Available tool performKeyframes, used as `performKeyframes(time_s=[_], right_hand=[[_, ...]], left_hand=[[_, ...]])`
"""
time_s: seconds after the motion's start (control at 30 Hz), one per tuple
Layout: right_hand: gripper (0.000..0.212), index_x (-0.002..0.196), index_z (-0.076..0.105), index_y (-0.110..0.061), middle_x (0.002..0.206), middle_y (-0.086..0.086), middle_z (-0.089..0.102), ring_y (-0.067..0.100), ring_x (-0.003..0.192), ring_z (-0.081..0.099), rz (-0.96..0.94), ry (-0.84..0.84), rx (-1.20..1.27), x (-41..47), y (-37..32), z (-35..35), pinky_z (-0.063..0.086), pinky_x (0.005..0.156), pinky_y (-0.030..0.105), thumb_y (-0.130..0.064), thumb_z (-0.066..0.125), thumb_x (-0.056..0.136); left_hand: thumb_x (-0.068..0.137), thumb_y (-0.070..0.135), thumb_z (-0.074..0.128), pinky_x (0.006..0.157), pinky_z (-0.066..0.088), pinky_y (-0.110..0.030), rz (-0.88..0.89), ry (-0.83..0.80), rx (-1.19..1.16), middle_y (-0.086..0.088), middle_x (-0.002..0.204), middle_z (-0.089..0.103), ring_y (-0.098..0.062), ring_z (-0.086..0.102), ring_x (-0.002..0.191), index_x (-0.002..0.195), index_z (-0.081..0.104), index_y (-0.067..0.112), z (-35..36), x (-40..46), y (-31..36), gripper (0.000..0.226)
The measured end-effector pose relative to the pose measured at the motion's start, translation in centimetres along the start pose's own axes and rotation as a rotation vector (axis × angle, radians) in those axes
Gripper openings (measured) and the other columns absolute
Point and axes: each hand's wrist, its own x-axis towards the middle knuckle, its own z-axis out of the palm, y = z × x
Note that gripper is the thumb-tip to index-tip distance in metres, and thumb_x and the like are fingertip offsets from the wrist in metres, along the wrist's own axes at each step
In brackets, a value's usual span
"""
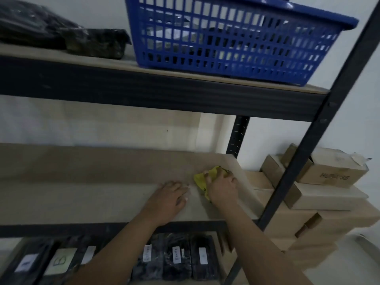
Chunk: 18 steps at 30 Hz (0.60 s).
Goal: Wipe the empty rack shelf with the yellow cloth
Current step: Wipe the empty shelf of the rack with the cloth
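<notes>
Your right hand (221,187) presses the bunched yellow cloth (202,179) under curled fingers at the empty shelf (82,192)'s right end, likely to sweep leftward, while your left hand (167,199) lies flat and empty just beside it, probably bracing you.
</notes>
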Motion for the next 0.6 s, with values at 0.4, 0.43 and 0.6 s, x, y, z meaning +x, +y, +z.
performKeyframes(time_s=[0.4, 0.43, 0.6], right_hand=[[0.042, 0.134, 0.047, -0.014, 0.144, 0.008, 0.043, 0.028, 0.127, 0.045, -0.227, -0.248, 0.246, 2.0, -1.0, 0.3, 0.035, 0.104, 0.030, -0.015, 0.050, 0.092], [0.041, 0.132, 0.050, -0.016, 0.141, 0.006, 0.046, 0.025, 0.129, 0.044, -0.195, -0.211, 0.345, 2.2, -0.1, -0.7, 0.034, 0.103, 0.026, -0.012, 0.050, 0.092], [0.031, 0.112, 0.055, -0.011, 0.119, 0.014, 0.058, 0.034, 0.106, 0.055, 0.030, -0.018, 0.186, 7.4, 4.7, -2.5, 0.044, 0.086, 0.035, -0.019, 0.057, 0.081]], left_hand=[[0.071, 0.067, 0.003, 0.111, 0.019, -0.043, -0.127, 0.051, 0.151, 0.006, 0.149, 0.033, -0.019, 0.025, 0.137, 0.138, 0.037, 0.034, -1.2, -0.3, -4.5, 0.082], [0.070, 0.066, 0.002, 0.112, 0.018, -0.042, -0.149, 0.060, 0.155, 0.006, 0.150, 0.031, -0.018, 0.024, 0.138, 0.139, 0.035, 0.034, -1.3, -0.4, -4.7, 0.083], [0.070, 0.062, 0.000, 0.111, 0.017, -0.042, -0.177, 0.075, 0.182, 0.005, 0.151, 0.029, -0.018, 0.022, 0.139, 0.140, 0.034, 0.033, -1.2, -0.3, -4.4, 0.083]])
